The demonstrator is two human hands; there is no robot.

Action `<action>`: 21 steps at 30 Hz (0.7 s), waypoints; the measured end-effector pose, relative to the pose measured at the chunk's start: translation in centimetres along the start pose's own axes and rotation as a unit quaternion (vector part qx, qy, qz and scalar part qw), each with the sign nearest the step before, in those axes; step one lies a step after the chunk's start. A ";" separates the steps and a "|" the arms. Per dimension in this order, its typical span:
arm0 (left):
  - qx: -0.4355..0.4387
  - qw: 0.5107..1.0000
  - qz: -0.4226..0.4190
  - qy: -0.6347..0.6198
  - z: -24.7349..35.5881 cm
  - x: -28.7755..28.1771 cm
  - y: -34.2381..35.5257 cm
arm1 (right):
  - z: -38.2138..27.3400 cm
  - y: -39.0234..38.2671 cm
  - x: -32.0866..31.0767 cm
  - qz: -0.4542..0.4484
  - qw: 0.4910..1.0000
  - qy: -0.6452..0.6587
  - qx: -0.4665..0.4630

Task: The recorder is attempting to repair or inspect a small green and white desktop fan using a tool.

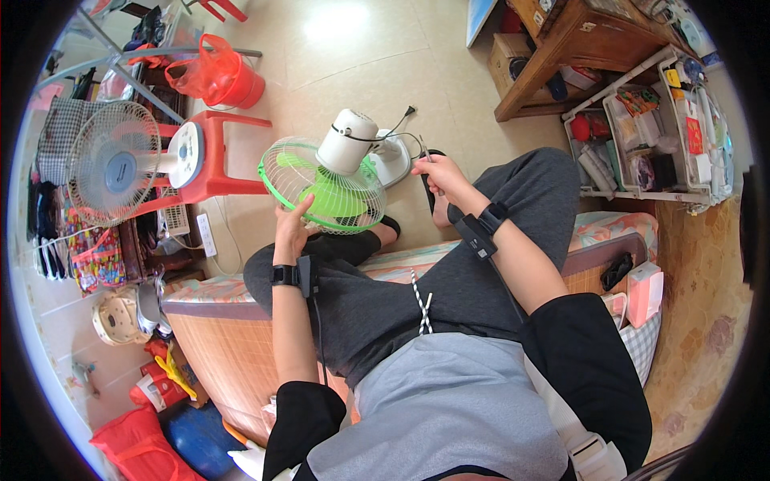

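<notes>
Closest to the lens, a gray shirt (433,417) with black sleeves, then dark gray trousers (473,293) with a striped drawstring. At far left, a white fan (124,172) with a round wire guard, set on a red stool (220,156). Beside the stool, on the floor, a white power strip (207,234); beyond the stool, a red bucket (241,90) with a thin red bag sagging out of its top.

Next to the right, the left hand (290,228), banded in black at the wrist, grasping the green rim of a small fan (343,148) at its lower left edge. Thumb laid against the near side of the rim; other fingers partly hidden, their exact placing impossible to tell. Above and to the right of that thumb, nearly all of the small fan: wire guard, bright green blades, white motor housing with a dark cord across it, and white base on the tiled floor.

Just right of the base, the right hand (445,176), also banded, clenched around a thin tool (424,146), pinched near the thumb, tip pointing away from the body, close to the cord; whether touching, impossible to tell. Farther right, a wooden desk (581,52), a packed white rack (646,196) and, lower down, a pink box (644,295).
</notes>
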State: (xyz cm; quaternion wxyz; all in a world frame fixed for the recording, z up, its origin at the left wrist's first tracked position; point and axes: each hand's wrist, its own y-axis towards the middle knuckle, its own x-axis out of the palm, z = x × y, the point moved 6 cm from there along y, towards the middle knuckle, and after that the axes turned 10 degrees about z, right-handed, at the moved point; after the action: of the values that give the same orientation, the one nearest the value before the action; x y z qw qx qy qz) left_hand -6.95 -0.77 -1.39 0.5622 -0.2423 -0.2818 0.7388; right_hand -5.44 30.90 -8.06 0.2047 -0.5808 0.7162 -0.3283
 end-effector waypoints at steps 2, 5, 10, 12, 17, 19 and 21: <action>0.012 0.998 0.059 0.016 0.1 -0.2 -0.3 | 0.1 0.1 0.0 0.001 1.000 0.002 -0.001; 0.021 0.997 0.067 0.031 0.4 0.0 -0.6 | 0.3 0.4 0.0 0.007 1.000 0.007 -0.008; 0.075 0.994 0.040 0.063 0.9 0.7 -1.8 | 0.4 0.9 -0.1 0.018 0.999 0.019 -0.040; 0.089 0.991 0.051 0.081 1.4 0.9 -2.3 | 0.0 0.8 -0.6 0.065 0.996 0.000 -0.057; 0.196 0.962 -0.016 0.188 2.3 3.1 -3.6 | -1.7 -0.9 -0.7 0.077 0.994 -0.007 -0.080; 0.198 0.957 -0.030 0.212 2.6 4.1 -4.2 | -2.2 -1.2 -0.7 0.071 0.993 -0.003 -0.091; 0.201 0.950 -0.044 0.234 2.5 4.6 -4.2 | -2.0 -1.4 -0.5 0.054 0.997 0.009 -0.060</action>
State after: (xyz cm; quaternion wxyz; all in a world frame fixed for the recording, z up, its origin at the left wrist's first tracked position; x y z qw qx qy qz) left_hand -6.82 4.22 3.12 0.6814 -0.2771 0.0018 0.6774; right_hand -5.65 31.68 -5.70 0.1808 -0.5493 0.7667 -0.2787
